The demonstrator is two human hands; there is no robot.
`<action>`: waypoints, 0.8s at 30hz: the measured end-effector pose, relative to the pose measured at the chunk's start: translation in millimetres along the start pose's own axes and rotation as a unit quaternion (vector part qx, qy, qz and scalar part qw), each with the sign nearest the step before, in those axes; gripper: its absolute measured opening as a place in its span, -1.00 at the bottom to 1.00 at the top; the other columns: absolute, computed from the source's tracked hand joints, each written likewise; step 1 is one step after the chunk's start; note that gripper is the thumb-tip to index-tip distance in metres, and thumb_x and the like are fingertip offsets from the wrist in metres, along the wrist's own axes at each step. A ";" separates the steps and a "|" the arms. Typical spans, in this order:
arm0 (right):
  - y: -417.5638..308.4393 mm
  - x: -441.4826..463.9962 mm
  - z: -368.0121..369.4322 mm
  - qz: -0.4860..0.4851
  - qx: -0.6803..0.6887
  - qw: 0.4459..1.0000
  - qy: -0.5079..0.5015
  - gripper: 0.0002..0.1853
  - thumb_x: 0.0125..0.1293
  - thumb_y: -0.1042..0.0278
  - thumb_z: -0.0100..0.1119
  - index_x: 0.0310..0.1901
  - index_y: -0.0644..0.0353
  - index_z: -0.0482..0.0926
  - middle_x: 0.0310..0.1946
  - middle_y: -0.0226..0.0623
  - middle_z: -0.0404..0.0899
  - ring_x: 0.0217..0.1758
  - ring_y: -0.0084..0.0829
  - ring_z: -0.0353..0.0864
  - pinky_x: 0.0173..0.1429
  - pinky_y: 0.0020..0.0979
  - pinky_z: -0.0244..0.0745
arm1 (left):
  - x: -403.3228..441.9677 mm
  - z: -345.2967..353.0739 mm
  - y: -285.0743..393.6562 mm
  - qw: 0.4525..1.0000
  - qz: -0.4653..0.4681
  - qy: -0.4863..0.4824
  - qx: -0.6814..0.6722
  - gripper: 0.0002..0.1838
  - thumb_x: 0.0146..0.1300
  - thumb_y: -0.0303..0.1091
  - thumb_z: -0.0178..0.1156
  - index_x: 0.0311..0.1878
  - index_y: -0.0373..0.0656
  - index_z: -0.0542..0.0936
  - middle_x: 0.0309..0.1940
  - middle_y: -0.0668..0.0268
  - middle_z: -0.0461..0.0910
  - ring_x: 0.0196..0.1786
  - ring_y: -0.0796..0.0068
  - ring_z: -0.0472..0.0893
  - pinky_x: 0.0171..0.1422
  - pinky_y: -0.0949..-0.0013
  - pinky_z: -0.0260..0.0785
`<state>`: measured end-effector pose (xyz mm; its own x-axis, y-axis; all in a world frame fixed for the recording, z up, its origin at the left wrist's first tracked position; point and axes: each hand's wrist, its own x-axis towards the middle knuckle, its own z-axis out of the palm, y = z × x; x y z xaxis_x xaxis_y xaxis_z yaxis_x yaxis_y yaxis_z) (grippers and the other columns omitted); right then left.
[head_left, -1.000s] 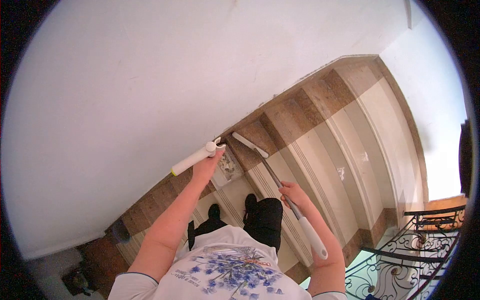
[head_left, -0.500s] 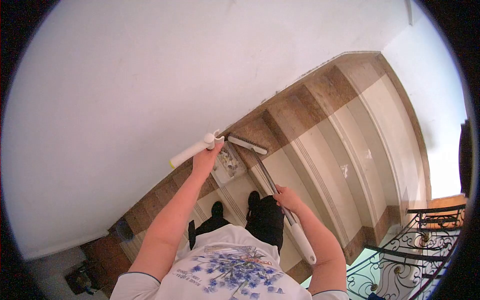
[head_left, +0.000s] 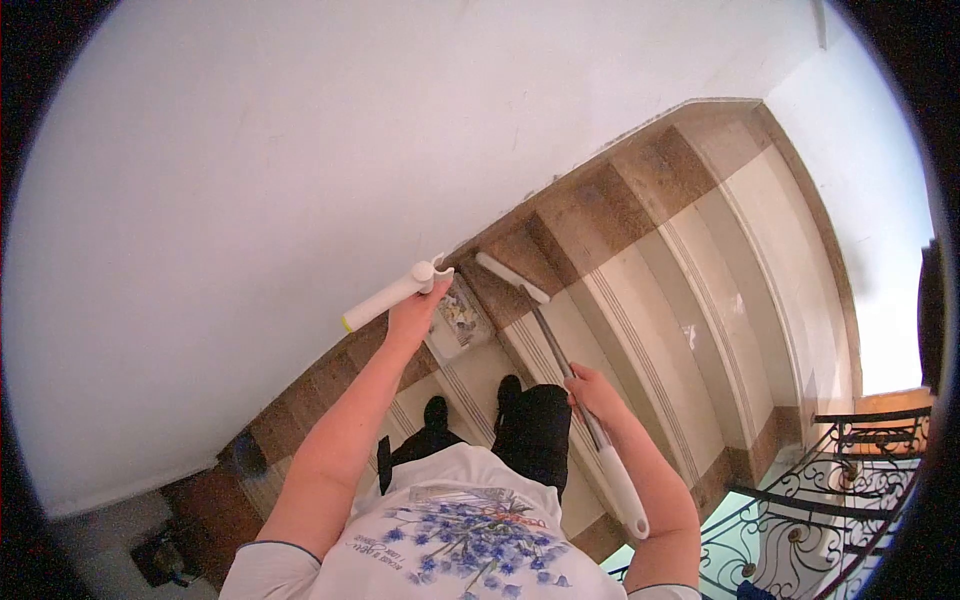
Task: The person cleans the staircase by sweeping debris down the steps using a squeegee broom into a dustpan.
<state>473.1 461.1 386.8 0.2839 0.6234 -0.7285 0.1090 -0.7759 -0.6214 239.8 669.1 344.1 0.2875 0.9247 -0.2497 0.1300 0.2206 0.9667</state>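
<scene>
My left hand [head_left: 412, 312] is closed around a long-handled dustpan near the thick white end of its handle [head_left: 385, 298]. Below that hand, the pan [head_left: 474, 342] rests on the stairs, with small pale and dark debris in it. My right hand [head_left: 592, 392] grips the grey pole of a broom [head_left: 553, 338], whose white grip end [head_left: 622, 490] runs back along my forearm. At the pole's far end, the white broom head [head_left: 512, 277] is over a step, just right of the pan. Its bristles are hidden from above.
Cream stair treads with brown edging [head_left: 650, 290] rise to the right. A white wall [head_left: 300, 150] borders them on the left. At the lower right is a black wrought-iron railing [head_left: 800, 515]. My black shoes [head_left: 509, 390] stand on the steps near the pan.
The broom head has moved slightly right, away from the pan, and turned so its bristles no longer show. My right hand has shifted right with the pole. My left hand has barely moved.
</scene>
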 end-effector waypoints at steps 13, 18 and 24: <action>-13.3 20.3 74.6 0.058 0.192 0.979 -0.019 -0.92 0.22 0.40 -0.05 -0.29 0.20 0.35 -0.59 -0.33 0.33 -0.56 -0.42 0.40 -0.52 -0.36 0.37 | -12.6 -0.4 4.5 0.995 0.020 -0.003 0.100 -0.51 0.18 0.00 0.19 0.01 -0.19 0.50 -0.06 0.17 0.55 0.05 0.30 0.50 0.15 0.29 0.30; -15.4 14.0 78.9 0.057 0.235 0.969 -0.046 -0.90 0.25 0.42 -0.05 -0.27 0.20 0.28 -0.69 -0.35 0.35 -0.79 -0.47 0.30 -0.76 -0.44 0.25 | -14.1 -2.4 4.6 0.990 0.036 0.001 0.133 -0.54 0.18 -0.02 0.20 -0.02 -0.19 0.52 -0.09 0.18 0.57 0.02 0.32 0.52 0.12 0.29 0.31; -21.1 4.6 73.1 0.033 0.267 0.960 -0.073 -0.87 0.26 0.31 -0.04 -0.35 0.14 0.30 -0.69 -0.39 0.36 -0.80 -0.51 0.30 -0.77 -0.47 0.19 | -12.7 -3.8 -2.3 0.993 0.042 -0.015 0.108 -0.59 0.19 -0.10 0.21 -0.02 -0.19 0.52 -0.13 0.21 0.59 -0.05 0.34 0.55 0.05 0.30 0.35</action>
<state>402.5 487.4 375.6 0.1324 0.6118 -0.7798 -0.4206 -0.6778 -0.6031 232.2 658.0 345.3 0.3335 0.9267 -0.1731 0.3044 0.0679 0.9501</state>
